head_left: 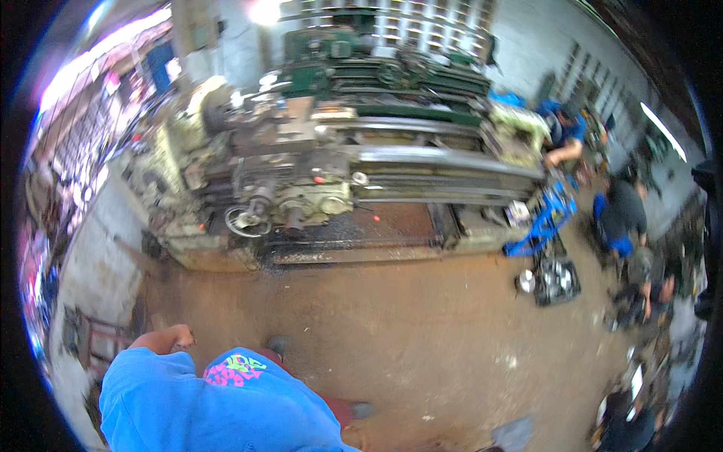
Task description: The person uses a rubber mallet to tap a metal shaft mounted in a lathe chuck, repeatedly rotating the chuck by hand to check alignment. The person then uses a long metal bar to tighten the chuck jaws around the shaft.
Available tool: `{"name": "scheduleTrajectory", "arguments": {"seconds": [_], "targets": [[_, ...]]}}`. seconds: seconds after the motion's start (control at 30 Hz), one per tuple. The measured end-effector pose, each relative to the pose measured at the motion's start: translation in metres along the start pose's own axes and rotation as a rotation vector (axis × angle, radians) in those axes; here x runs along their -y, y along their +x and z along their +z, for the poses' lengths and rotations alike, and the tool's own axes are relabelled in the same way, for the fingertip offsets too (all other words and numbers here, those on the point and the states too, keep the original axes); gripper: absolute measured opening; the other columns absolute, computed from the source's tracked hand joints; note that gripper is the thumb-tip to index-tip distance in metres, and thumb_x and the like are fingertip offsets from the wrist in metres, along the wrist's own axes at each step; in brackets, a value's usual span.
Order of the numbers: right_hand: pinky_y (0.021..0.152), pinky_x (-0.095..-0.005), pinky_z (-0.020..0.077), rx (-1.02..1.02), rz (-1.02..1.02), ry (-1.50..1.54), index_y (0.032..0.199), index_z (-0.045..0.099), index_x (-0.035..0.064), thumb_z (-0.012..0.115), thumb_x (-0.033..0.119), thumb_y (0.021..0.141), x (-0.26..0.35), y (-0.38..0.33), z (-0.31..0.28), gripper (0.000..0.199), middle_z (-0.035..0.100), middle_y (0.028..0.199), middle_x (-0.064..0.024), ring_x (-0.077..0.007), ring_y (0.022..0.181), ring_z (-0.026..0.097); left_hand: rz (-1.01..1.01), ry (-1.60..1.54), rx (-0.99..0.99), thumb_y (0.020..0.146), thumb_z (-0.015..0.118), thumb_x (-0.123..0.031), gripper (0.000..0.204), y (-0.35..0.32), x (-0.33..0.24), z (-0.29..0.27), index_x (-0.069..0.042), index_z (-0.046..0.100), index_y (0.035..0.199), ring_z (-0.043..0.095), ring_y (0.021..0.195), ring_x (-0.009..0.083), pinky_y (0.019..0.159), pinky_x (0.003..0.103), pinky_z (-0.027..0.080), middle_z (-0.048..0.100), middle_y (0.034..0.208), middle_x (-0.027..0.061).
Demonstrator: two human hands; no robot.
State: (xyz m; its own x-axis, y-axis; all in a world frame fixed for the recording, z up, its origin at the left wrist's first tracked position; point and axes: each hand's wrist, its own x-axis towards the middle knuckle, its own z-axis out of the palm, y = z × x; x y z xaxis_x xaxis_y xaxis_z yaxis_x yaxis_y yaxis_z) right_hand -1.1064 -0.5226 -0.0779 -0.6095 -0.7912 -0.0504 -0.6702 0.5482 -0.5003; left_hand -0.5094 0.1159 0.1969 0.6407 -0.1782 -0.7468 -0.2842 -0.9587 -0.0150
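My left hand hangs beside my blue shirt at the lower left. Its fingers look curled in, and no object shows in them. The hand touches nothing that I can see; bare brown floor lies beside it. Of my right hand only a small skin-coloured patch shows at the lower edge, next to the shirt, and its fingers are hidden. My dark shoes stand on the floor. Beyond them, out of reach, a long worn metal lathe with a handwheel runs across the view.
A green lathe stands behind the near one. At its right end are a blue metal frame and a black tray on the brown floor. Several people crouch or sit along the right wall. A grey flat piece lies at lower right.
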Motion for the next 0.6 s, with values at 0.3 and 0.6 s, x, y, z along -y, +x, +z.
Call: {"name": "scheduleTrajectory", "arguments": {"seconds": [0.3,0.6], "targets": [[0.085,-0.0447,0.0546,0.233,0.111,0.953,0.110,0.073,-0.0054,0.061,0.044,0.099,0.190,-0.296,-0.023,0.052,0.071,0.113,-0.0212,-0.0312,0.098,0.066,0.064,-0.174,0.087,0.090,0.064,-0.046,0.052,0.112,0.146,0.082,-0.002,0.070,0.118,0.063,0.112,0.0434,0.096,0.053,0.051,0.068,0.118,0.0239],[0.059,-0.0323,0.0421,0.734,-0.241,1.421,0.093,0.056,0.0111,0.066,0.045,0.096,0.537,-0.439,-0.087,0.035,0.051,0.077,-0.0009,-0.0159,0.070,0.054,0.427,-0.436,-0.542,0.094,0.066,-0.034,0.047,0.177,0.068,-0.213,-0.004,0.062,0.130,0.064,0.113,0.0413,0.098,0.048,0.051,0.067,0.123,0.0235]]}}
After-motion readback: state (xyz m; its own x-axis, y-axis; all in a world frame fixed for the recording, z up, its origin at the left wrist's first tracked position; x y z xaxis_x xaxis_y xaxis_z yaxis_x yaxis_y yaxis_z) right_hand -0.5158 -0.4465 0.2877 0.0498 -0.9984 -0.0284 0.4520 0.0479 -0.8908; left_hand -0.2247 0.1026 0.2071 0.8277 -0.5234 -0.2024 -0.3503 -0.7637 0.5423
